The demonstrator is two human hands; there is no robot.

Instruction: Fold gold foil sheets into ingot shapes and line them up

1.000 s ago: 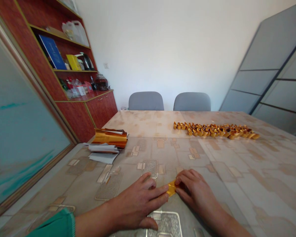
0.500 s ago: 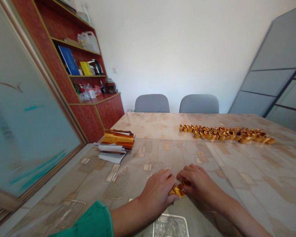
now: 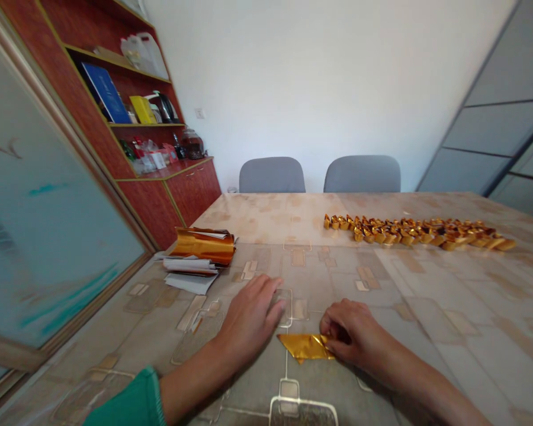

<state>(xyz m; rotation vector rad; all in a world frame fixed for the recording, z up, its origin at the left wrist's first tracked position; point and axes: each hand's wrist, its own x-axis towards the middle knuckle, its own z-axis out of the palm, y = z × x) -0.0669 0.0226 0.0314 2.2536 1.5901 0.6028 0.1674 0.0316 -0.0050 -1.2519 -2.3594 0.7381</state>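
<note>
A folded strip of gold foil paper [image 3: 305,345] lies low over the table in front of me, its left end pointed and free. Its right end is pinched between the thumb and fingers of my right hand [image 3: 354,332], which cover that part. My left hand [image 3: 254,313] is off the foil, just to its upper left, with fingers stretched out and nothing in them. Beyond it on the left rests a stack of gold and white paper sheets [image 3: 206,247], curled at the edges.
Several rows of folded gold paper pieces [image 3: 408,231] stand at the far right of the table [image 3: 270,216]. Two grey chairs [image 3: 272,174] are behind the far edge. A red shelf cabinet [image 3: 190,189] and a frosted glass door [image 3: 48,236] flank the left side.
My left hand has let go of the gold foil paper and moved left, its fingers opening. The right hand still pinches the strip, now more exposed. The view has shifted slightly.
</note>
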